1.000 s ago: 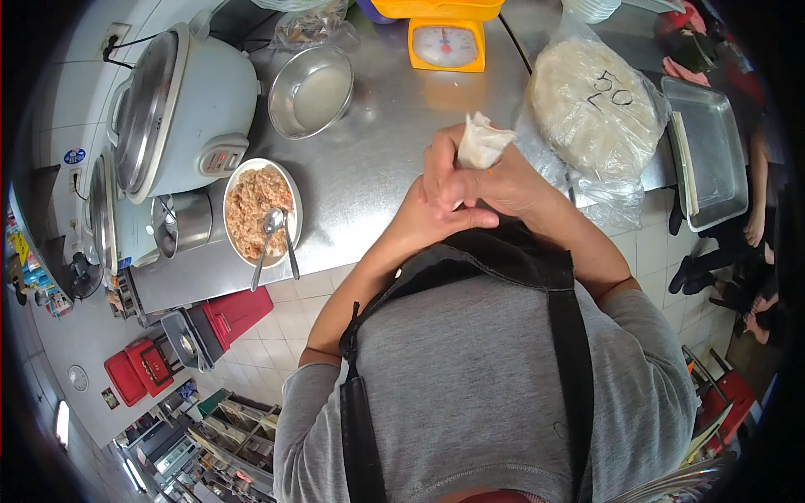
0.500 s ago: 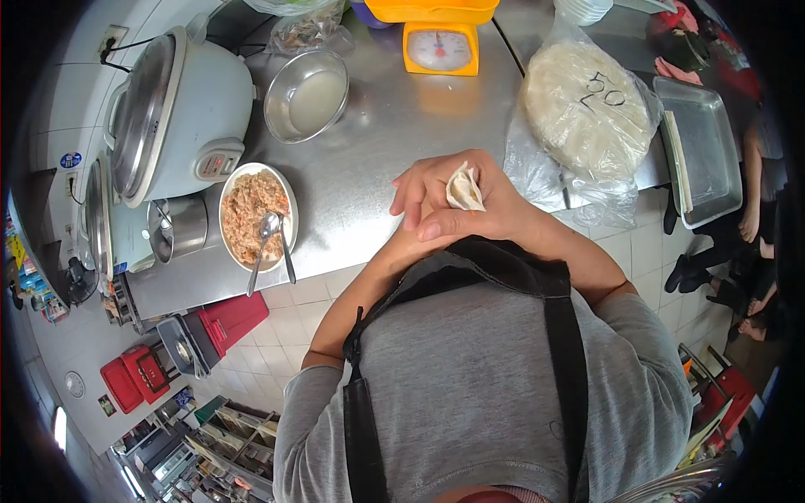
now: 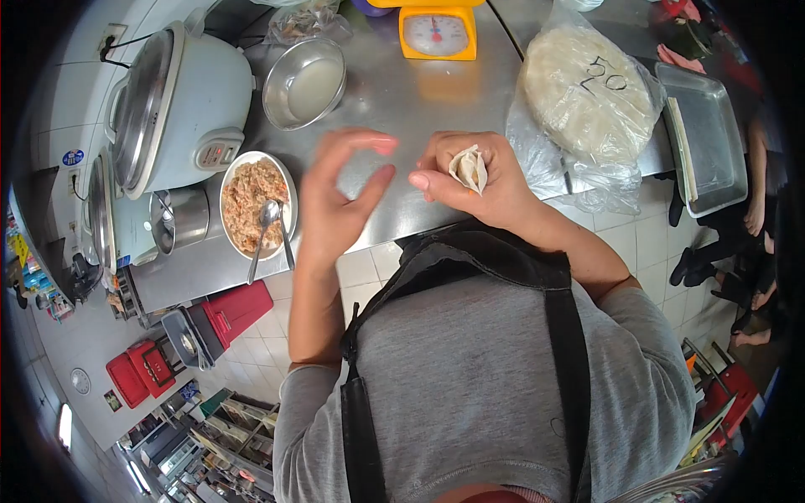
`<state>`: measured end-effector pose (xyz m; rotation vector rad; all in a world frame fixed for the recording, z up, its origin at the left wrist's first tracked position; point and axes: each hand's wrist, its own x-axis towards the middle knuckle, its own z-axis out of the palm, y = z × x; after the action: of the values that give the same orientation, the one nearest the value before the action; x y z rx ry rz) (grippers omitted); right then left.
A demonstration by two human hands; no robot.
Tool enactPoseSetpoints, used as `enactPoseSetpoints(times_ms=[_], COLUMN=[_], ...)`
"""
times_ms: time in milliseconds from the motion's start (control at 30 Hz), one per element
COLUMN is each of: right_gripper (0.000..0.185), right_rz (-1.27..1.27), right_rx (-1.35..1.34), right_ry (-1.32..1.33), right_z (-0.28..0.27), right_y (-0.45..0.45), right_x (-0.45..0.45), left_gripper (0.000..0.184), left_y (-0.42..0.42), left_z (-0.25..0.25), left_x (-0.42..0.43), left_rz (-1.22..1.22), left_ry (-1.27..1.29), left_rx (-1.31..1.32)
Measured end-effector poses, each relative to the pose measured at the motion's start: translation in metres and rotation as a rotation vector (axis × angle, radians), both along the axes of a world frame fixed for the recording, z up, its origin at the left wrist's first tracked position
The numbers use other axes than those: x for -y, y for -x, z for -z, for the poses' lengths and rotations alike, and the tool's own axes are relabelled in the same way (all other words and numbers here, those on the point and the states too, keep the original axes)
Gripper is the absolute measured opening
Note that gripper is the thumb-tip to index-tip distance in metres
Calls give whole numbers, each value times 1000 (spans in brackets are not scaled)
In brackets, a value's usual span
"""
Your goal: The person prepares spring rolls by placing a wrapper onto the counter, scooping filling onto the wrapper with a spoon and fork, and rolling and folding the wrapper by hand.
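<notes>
My right hand [image 3: 482,176] is closed round a pale dumpling [image 3: 468,170], whose pleated wrapper stands up between the thumb and forefinger. My left hand [image 3: 340,189] hangs apart from it on the left, slightly blurred, thumb and fingers curved with a gap between them and nothing inside. Close to the left hand is an oval white bowl [image 3: 292,186] of pinkish minced filling [image 3: 251,205], with a spoon [image 3: 267,230] and a second metal utensil [image 3: 288,243] resting in it. Beyond it stands a steel bowl [image 3: 281,84] with cloudy liquid.
A large rice cooker [image 3: 205,92] stands at the left. At the back is a yellow scale [image 3: 461,42]. Round wrappers in a plastic bag [image 3: 587,92] marked 50 lie right, beside a metal tray [image 3: 721,142]. The steel table's front edge [image 3: 369,243] runs below my hands. People's limbs show far right.
My hands were together around the dumpling. The left hand has come away to the left, and its fingers are now apart. The dumpling stays in my right hand.
</notes>
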<state>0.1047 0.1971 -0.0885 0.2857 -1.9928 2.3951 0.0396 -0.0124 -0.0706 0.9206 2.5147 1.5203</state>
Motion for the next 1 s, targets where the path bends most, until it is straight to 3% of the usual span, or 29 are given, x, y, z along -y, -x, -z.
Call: enactPoseSetpoints(times_ms=[133, 300, 600, 800, 900, 1000], right_gripper=[24, 31, 32, 33, 33, 34], right_rz=[40, -16, -80, -66, -62, -71], right_rx=[-196, -136, -80, 2, 26, -21], right_ry=[-80, -14, 17, -21, -12, -57], right_z=[16, 16, 12, 5, 6, 6], right_y=[6, 1, -1, -1, -1, 1], right_x=[10, 13, 13, 13, 14, 11], left_gripper=[28, 27, 18, 23, 15, 21], left_y=[-15, -11, -10, -4, -3, -2], left_z=[-64, -76, -76, -80, -80, -78], left_x=[-14, -30, -32, -32, -32, -30], left_rz=[171, 365, 385, 421, 398, 415], left_ry=[99, 241, 232, 339, 347, 342], left_rx=[-354, -641, -752, -833, -887, -850])
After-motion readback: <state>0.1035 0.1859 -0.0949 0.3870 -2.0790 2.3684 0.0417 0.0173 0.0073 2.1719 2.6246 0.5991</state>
